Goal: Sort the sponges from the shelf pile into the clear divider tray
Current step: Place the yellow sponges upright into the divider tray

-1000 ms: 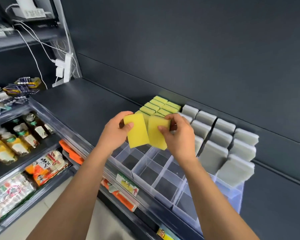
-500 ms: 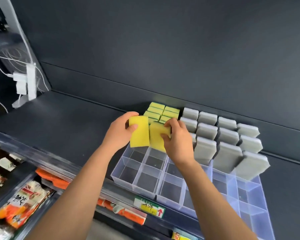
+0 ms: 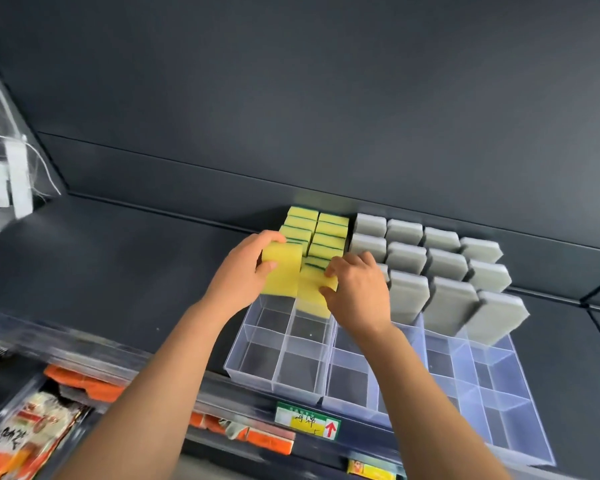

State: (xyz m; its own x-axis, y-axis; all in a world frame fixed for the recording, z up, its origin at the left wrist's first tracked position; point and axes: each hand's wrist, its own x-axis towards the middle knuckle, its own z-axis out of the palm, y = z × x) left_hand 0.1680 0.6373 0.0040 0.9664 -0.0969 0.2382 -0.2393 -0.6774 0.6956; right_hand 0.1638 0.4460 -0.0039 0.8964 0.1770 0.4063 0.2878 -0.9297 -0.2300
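My left hand (image 3: 243, 271) pinches a yellow sponge (image 3: 282, 268) upright, thumb on its front face, fingers curled over the top edge. Just beside it, my right hand (image 3: 355, 292) grips a second yellow sponge (image 3: 312, 292) the same way, its lower end dipping into a back compartment of the clear divider tray (image 3: 291, 386). The tray sits on a dark shelf (image 3: 118, 271). More yellow sponges (image 3: 328, 233) stand in rows behind my hands, with grey sponges (image 3: 447, 271) filling the rows to the right. The near compartments hold nothing.
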